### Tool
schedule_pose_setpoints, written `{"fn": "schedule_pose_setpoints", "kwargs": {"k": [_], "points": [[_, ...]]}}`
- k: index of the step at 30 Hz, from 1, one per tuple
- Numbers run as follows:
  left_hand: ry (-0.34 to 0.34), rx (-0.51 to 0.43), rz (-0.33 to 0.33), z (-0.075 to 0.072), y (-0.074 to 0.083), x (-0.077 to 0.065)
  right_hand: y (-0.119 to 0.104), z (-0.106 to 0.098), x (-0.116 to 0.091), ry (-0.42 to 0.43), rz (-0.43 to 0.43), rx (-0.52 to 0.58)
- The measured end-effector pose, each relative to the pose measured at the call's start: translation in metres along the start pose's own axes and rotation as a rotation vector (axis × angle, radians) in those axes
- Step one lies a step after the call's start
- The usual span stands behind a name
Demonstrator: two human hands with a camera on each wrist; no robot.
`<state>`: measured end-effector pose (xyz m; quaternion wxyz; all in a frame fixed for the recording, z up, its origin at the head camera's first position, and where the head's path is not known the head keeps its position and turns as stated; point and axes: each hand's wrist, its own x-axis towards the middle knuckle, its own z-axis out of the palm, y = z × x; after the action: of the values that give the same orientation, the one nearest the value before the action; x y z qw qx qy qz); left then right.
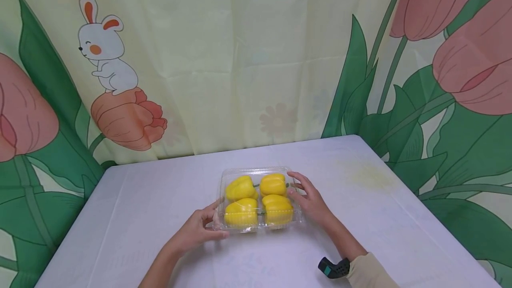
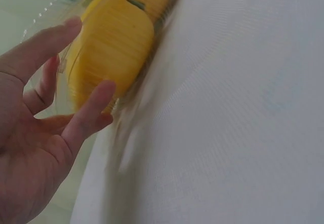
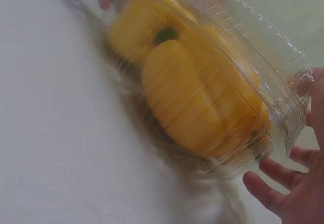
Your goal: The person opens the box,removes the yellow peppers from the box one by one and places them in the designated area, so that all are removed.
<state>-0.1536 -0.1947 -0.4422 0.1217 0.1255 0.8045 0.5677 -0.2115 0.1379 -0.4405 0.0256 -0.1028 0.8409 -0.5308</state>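
A clear plastic clamshell box [image 1: 262, 230] with its lid down holds several yellow bell peppers [image 1: 241, 212], which have green stems. My left hand [image 1: 200, 228] grips the box's left end, thumb low by the front corner and fingers along the side. In the left wrist view, that hand's fingers [image 2: 55, 36] spread across the end beside a pepper [image 2: 119, 39]. At the opposite end my right hand [image 1: 310, 197] holds the side, and its fingers [image 3: 276, 176] reach round the corner in the right wrist view. Whether the base touches the cloth cannot be told.
A white cloth covers the table [image 1: 152, 208], which has a pale yellow patch at the right. Behind it hangs a curtain [image 1: 240, 57] printed with tulips and a white rabbit. A black strapped device [image 1: 334, 268] sits by the right sleeve.
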Motion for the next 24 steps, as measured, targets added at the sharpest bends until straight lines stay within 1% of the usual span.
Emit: {"fn": "schedule_pose_setpoints", "kwargs": {"k": [5,11,19,24], "points": [[-0.021,0.014,0.004,-0.0013,0.0001,-0.0002,0.0016,-0.0004,0.0007,-0.005,0.003,0.0],[-0.022,0.023,0.004,-0.0027,-0.0013,-0.0003,0.0013,-0.0004,0.0013,-0.007,0.0,0.004],[-0.035,-0.027,0.024,-0.0046,-0.002,-0.0011,-0.0001,-0.0006,0.002,-0.011,0.031,0.03],[-0.014,-0.054,0.021,-0.0046,-0.0015,-0.0017,0.0004,-0.0021,0.0028,-0.017,0.045,0.052]]}}
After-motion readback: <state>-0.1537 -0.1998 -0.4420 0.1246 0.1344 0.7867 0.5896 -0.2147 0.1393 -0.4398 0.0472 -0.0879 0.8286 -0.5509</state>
